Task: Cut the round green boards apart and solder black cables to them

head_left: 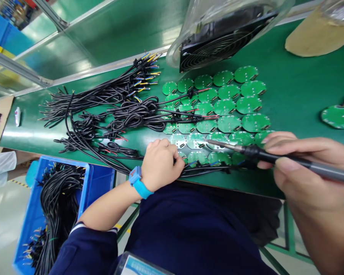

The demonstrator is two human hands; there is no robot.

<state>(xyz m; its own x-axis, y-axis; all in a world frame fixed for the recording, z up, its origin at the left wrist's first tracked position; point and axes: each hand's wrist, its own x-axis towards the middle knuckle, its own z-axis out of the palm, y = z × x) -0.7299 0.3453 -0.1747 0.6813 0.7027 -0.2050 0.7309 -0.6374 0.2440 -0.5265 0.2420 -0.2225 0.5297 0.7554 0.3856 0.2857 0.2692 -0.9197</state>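
Note:
My right hand [306, 168] grips a soldering iron [263, 154] by its handle, with the tip pointing left over the lower rows of round green circuit boards [229, 124]. The tip is close to one board; whether it touches cannot be told. My left hand [162, 164], with a blue wrist strap [140, 183], is curled closed at the lower left of the boards. What its fingers hold is hidden beneath the hand. Black cables [209, 170] run along the table edge to its right, and others pass just left of it.
Bundles of black cables [103, 95] lie left of the boards. A fan in a black frame [220, 46] stands behind them. A blue bin [87, 191] with more cables is below left. More boards [338, 116] lie at right. Part of another person's arm [20, 164] shows at left.

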